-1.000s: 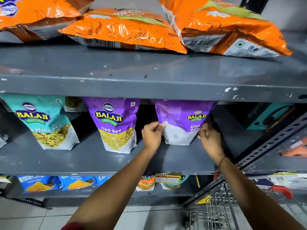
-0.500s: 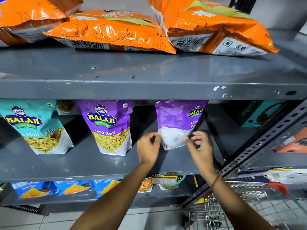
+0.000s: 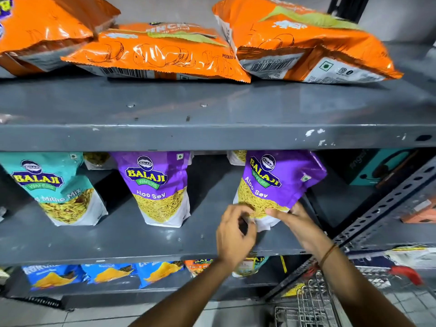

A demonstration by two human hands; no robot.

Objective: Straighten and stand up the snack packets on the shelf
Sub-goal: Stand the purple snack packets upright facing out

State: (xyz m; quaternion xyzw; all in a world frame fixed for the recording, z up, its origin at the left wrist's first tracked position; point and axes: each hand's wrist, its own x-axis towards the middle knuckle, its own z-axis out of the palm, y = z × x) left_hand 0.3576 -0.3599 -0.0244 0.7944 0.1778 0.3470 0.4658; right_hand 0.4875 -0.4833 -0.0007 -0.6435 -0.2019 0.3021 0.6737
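Note:
On the middle grey shelf (image 3: 141, 246) a purple Aloo Sev packet (image 3: 276, 182) stands tilted to the right, its front label facing me. My left hand (image 3: 234, 234) pinches its lower left corner and my right hand (image 3: 297, 220) holds its bottom right edge. A second purple Aloo Sev packet (image 3: 158, 187) stands upright at the centre. At the left a teal Mitha Mix packet (image 3: 59, 187) is upright too.
Three orange chip bags (image 3: 160, 53) lie flat on the upper shelf (image 3: 212, 135). Blue packets (image 3: 108, 274) line the bottom shelf. A teal box (image 3: 377, 166) sits at the right behind a perforated metal upright (image 3: 389, 208). A wire trolley (image 3: 313, 300) stands below right.
The right purple packet was turned round in both hands: its back faced me before, its front label faces me now. My view shifted closer and downward.

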